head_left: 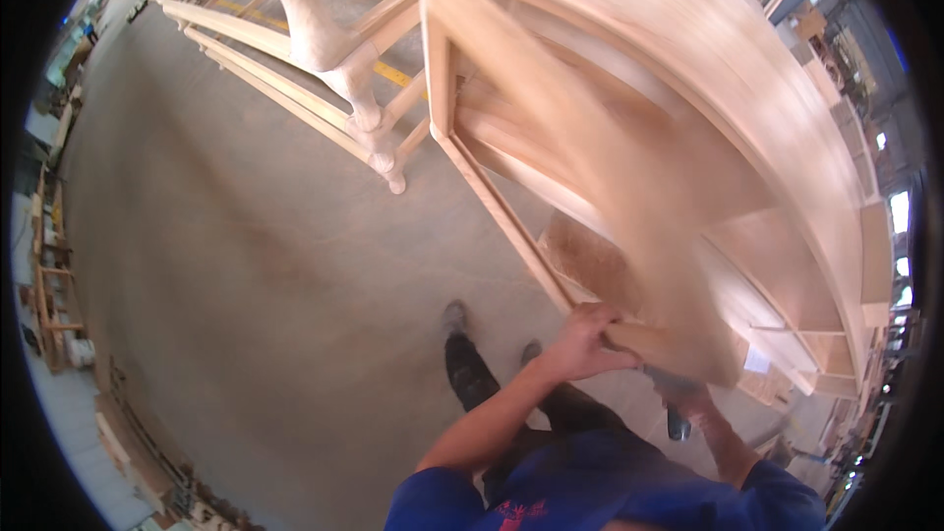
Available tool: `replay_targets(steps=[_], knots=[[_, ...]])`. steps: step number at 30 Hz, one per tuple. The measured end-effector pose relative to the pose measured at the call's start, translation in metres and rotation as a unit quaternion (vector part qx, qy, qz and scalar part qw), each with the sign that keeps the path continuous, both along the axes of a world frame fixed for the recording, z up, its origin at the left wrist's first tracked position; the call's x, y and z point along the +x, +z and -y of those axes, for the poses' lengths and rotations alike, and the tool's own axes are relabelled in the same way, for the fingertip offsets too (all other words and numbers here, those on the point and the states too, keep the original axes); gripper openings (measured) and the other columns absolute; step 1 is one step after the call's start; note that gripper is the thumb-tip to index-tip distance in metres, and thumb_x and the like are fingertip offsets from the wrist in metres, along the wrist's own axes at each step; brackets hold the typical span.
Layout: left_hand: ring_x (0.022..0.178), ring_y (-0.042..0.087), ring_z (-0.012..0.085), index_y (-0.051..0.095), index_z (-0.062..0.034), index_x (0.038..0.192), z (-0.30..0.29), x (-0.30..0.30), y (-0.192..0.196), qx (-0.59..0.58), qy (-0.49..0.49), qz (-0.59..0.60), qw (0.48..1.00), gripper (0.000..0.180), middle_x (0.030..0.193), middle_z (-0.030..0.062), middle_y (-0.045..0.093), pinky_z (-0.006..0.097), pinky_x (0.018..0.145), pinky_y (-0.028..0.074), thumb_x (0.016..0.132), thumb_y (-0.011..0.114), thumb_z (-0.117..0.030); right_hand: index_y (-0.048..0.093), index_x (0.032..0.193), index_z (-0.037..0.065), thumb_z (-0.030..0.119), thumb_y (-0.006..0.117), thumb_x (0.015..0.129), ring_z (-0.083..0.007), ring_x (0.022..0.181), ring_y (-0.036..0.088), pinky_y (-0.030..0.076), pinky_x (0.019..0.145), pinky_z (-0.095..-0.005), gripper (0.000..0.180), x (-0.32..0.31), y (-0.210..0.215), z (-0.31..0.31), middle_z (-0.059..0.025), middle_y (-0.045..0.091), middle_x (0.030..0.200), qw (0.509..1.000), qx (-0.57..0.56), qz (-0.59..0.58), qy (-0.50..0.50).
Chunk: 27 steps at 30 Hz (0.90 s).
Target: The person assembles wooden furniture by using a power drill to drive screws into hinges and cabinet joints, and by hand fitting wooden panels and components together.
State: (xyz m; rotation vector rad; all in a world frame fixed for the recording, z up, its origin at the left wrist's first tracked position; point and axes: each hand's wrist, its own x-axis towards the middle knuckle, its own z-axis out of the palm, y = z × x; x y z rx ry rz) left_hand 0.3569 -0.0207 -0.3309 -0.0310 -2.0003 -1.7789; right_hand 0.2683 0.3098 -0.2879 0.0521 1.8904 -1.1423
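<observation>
Concrete floor (pixel 246 285) below, bare. Unfinished wooden furniture frame (pixel 747 138) is stood alongside at right, a turned leg (pixel 324 39) seen beyond. A long pale plank (pixel 590 167), blurred, is held slanted against the frame, its near end kept low so both hands can bear it. Left hand (pixel 580 344) is closed over the plank's end. Right hand (pixel 683 388) is tucked beneath; its grip cannot be told.

Left hand (pixel 582 339) gripping blurred wooden plank (pixel 590 167); right hand (pixel 688 395) beneath it (partly hidden), unfinished wooden table frame (pixel 324 88) beside
</observation>
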Motion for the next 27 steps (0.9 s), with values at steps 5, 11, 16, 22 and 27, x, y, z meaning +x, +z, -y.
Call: replay_targets(steps=[5, 11, 16, 22, 27], knots=[[0.091, 0.061, 0.036, 0.063, -0.0015, 0.095, -0.003, 0.07, -0.012, 0.132, 0.052, 0.015, 0.99, 0.042, 0.095, 0.0162, 0.065, 0.043, 0.087, 0.047, 0.087, 0.067, -0.042, 0.065, 0.109, 0.002, 0.012, 0.072, 0.089, -0.0108, 0.073, 0.061, 0.052, 0.065, -0.0285, 0.024, -0.029, 0.008, 0.082, -0.0034, 0.068, 0.095, 0.996, -0.076, -0.04, 0.024], [0.067, 0.062, 0.0249, 0.06, -0.005, 0.073, 0.005, 0.091, -0.004, 0.124, 0.076, -0.019, 0.989, 0.077, 0.067, 0.0096, 0.064, 0.042, 0.088, 0.045, 0.098, 0.025, -0.069, 0.065, 0.095, 0.004, 0.015, 0.069, 0.092, -0.0084, 0.067, 0.057, 0.048, 0.06, -0.0266, 0.012, -0.07, -0.007, 0.25, 0.0004, 0.062, 0.079, 0.951, -0.267, -0.139, 0.064], [0.067, 0.06, 0.0256, 0.059, -0.004, 0.072, 0.012, 0.099, 0.014, 0.142, 0.055, 0.054, 0.987, 0.089, 0.069, 0.0102, 0.064, 0.043, 0.09, 0.043, 0.09, 0.02, -0.082, 0.067, 0.097, 0.003, 0.012, 0.07, 0.089, -0.0096, 0.064, 0.057, 0.048, 0.06, -0.0269, 0.012, -0.085, -0.045, 0.349, -0.0013, 0.065, 0.083, 0.925, -0.378, -0.023, -0.022], [0.065, 0.059, 0.0265, 0.058, -0.0033, 0.069, 0.014, 0.111, 0.025, 0.13, 0.052, 0.08, 0.987, 0.091, 0.067, 0.0116, 0.063, 0.044, 0.092, 0.042, 0.089, 0.019, -0.083, 0.068, 0.108, 0.001, 0.014, 0.072, 0.088, -0.0118, 0.068, 0.06, 0.05, 0.061, -0.0283, 0.024, -0.09, -0.07, 0.411, -0.0044, 0.071, 0.095, 0.898, -0.436, 0.052, -0.03], [0.066, 0.06, 0.0259, 0.057, -0.0056, 0.071, 0.02, 0.103, 0.029, 0.146, 0.041, 0.079, 0.985, 0.085, 0.067, 0.008, 0.061, 0.044, 0.088, 0.044, 0.09, 0.024, -0.082, 0.068, 0.107, 0.001, 0.016, 0.072, 0.089, -0.0119, 0.069, 0.06, 0.05, 0.063, -0.0279, 0.024, -0.102, -0.074, 0.428, -0.0044, 0.07, 0.093, 0.906, -0.421, 0.043, -0.026]])
